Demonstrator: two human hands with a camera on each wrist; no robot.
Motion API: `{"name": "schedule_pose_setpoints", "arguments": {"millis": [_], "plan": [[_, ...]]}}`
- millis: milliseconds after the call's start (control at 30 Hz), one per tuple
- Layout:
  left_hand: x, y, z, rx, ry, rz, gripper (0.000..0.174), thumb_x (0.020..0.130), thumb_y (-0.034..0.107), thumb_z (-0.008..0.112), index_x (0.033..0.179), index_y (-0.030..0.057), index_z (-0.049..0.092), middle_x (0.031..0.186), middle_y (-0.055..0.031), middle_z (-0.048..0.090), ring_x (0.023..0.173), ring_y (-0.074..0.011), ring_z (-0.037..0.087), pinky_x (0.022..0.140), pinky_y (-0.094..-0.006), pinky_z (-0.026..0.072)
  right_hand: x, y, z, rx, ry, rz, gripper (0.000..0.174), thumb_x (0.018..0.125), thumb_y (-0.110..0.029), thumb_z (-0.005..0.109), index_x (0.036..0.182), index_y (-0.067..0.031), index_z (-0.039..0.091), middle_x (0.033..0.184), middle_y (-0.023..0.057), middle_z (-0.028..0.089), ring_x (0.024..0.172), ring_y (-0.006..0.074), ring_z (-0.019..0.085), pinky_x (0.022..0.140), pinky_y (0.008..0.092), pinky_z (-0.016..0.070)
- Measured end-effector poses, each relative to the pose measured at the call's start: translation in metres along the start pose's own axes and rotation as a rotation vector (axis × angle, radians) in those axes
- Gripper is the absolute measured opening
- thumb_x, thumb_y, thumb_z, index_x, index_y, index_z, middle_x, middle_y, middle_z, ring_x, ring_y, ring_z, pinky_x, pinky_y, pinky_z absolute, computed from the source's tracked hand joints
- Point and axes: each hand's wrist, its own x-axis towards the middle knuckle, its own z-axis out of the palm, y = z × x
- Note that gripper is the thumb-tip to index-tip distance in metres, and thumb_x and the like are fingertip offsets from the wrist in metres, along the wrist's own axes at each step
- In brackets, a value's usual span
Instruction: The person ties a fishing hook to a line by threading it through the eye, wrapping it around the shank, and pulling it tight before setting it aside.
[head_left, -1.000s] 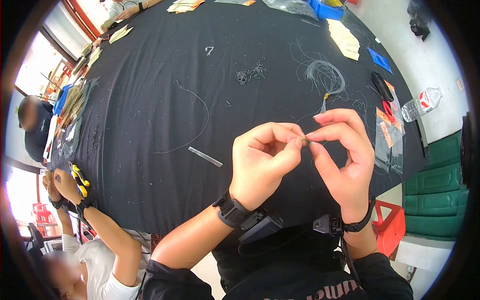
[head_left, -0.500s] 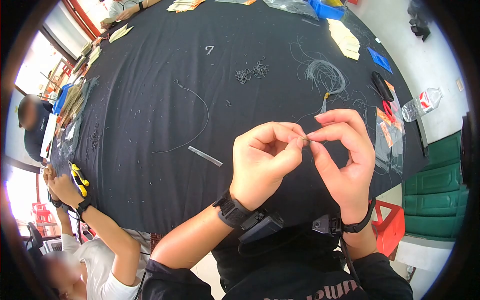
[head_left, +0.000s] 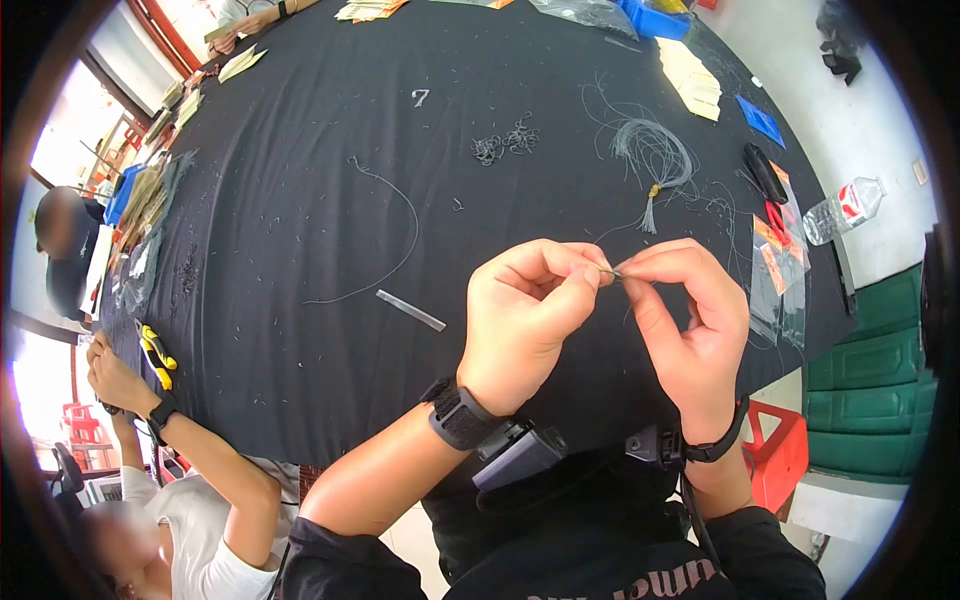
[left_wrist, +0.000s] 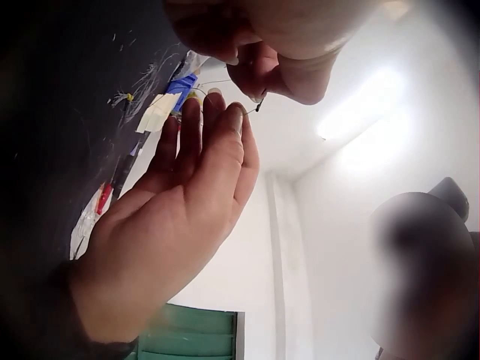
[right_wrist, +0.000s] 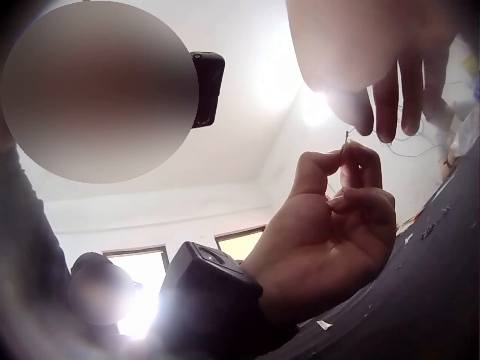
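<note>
Piece (head_left: 611,272) pinched between left hand (head_left: 525,325), right hand (head_left: 690,330): too small to identify. Blue bin (head_left: 655,18) cut by edge.

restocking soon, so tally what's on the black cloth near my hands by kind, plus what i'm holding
thin wire piece pinched by left hand and right hand: 1
long loose grey wire strand: 1
grey wire bundle with yellow tie: 1
flat clear plastic strip: 1
pile of small dark metal hooks: 1
total: 5

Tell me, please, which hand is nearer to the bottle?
Right. The right hand sits below-left of the bottle; the left hand is farther left, beyond it.
</note>
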Motion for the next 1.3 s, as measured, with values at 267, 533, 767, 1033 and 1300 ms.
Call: {"name": "schedule_pose_setpoints", "arguments": {"millis": [267,533,767,1033,1300], "plan": [[0.0,0.002,0.0,0.044,-0.003,0.016,0.003,0.087,0.003,0.064,0.084,0.0023,0.066,0.098,-0.0116,0.066,0.067,-0.0067,0.054,0.06,-0.0209,0.043,-0.002,-0.002,-0.003,0.034,-0.019,0.075,0.013,0.075,0.011,0.066,0.084,0.001,0.065,0.078,0.009,0.065,0.073,0.0192,0.065,0.067,0.0278,0.0481],[0.0,0.002,-0.003,0.219,-0.141,0.201,0.003,0.086,-0.004,0.064,0.086,-0.0004,0.065,0.098,-0.013,0.067,0.08,-0.013,0.062,0.069,-0.0242,0.0488,-0.008,0.0,-0.012,0.633,-0.173,0.412,0.013,0.091,0.001,0.059,0.103,0.0017,0.058,0.097,0.0076,0.063,0.092,0.0149,0.062,0.084,0.0279,0.0481],[-0.001,0.011,0.003,0.552,-0.224,0.456,0.005,0.081,-0.004,0.069,0.085,-0.0013,0.067,0.094,-0.0127,0.069,0.081,-0.0157,0.065,0.07,-0.0256,0.0512,-0.012,0.004,-0.027,0.914,-0.251,0.576,0.013,0.097,-0.01,0.056,0.107,-0.0012,0.057,0.088,0.0011,0.058,0.08,0.0071,0.054,0.073,0.0219,0.0431],[0.003,0.015,0.006,0.677,-0.247,0.619,0.013,0.075,-0.008,0.073,0.084,0.0005,0.068,0.093,-0.0088,0.07,0.068,-0.0097,0.063,0.058,-0.0216,0.0518,-0.015,-0.003,-0.028,0.786,-0.197,0.542,0.007,0.093,-0.007,0.065,0.095,-0.0039,0.059,0.076,-0.0091,0.05,0.065,-0.0022,0.041,0.058,0.0161,0.0311],[0.005,0.013,0.004,0.698,-0.279,0.608,0.015,0.074,-0.005,0.073,0.087,0.0004,0.07,0.096,-0.0093,0.071,0.076,-0.0142,0.067,0.065,-0.0251,0.0538,-0.017,-0.003,-0.029,0.722,-0.169,0.511,0.005,0.093,-0.006,0.064,0.093,-0.0038,0.059,0.071,-0.0096,0.047,0.061,-0.002,0.038,0.054,0.0168,0.0284]]}}
